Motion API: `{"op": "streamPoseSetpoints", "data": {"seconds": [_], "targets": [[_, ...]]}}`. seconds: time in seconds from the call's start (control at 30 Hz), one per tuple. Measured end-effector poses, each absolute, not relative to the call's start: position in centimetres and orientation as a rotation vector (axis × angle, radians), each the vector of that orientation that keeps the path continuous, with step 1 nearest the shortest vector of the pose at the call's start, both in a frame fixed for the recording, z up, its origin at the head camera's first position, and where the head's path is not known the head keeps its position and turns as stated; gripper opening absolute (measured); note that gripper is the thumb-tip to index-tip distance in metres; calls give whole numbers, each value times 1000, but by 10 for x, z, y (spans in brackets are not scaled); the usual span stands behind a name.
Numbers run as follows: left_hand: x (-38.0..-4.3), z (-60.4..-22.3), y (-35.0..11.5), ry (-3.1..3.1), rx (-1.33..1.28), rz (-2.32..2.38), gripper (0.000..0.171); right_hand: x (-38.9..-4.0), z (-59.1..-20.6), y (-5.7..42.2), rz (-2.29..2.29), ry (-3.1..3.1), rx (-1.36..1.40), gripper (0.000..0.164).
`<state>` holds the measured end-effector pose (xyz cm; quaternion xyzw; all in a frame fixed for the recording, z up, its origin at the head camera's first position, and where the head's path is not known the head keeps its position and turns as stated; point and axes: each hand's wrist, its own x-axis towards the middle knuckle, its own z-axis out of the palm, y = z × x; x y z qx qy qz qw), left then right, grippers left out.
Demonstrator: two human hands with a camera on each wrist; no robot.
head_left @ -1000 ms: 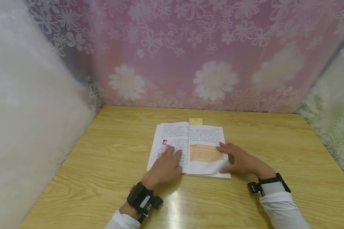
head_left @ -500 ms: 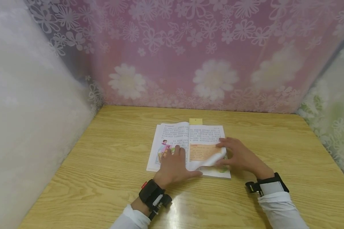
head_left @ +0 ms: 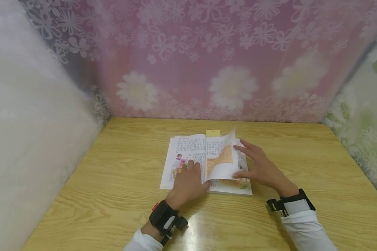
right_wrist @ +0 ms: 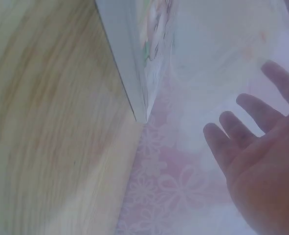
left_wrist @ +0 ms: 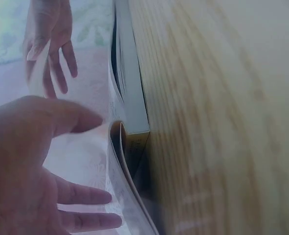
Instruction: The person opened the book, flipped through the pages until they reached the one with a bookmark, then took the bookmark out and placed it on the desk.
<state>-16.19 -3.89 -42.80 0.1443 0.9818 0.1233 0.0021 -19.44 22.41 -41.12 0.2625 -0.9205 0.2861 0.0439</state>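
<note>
An open book (head_left: 183, 144) with printed text and a colour illustration lies on the table. On its left page rests my left hand (head_left: 186, 183), fingers extended and thumb beside the gutter. My right hand (head_left: 265, 169) holds the outer edge of a right-hand page (head_left: 223, 171), thumb low and fingers higher up. This page stands lifted and curved toward the middle, showing part of its orange text box. Beneath it, part of another illustrated page (head_left: 229, 186) shows. In the left wrist view, the raised page lies between the right thumb and fingers (left_wrist: 56, 68).
A small yellow tab (head_left: 213, 133) sticks out behind the book's top edge. The wood-grain table (head_left: 119, 167) extends around the book. A pink floral curtain (head_left: 176, 69) hangs along the far edge, with pale sheets (head_left: 34, 139) at the sides.
The right-hand page has risen from nearly flat, curling first at its lower corner, and now stands up toward the left. My left hand has shifted slightly right toward the gutter.
</note>
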Motion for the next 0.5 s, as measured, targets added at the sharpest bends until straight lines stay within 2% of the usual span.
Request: {"op": "streamPoseSetpoints", "data": {"seconds": [0.1, 0.33, 0.5], "targets": [[-161, -429, -45, 3061, 451, 515, 61, -193, -411, 225, 874, -2834, 781, 93], [-159, -429, -61, 3030, 338, 815, 81, -191, -420, 229, 795, -2948, 771, 95], [-162, -432, -75, 3085, 311, 854, 95, -191, -427, 232, 775, -2959, 786, 95]]}}
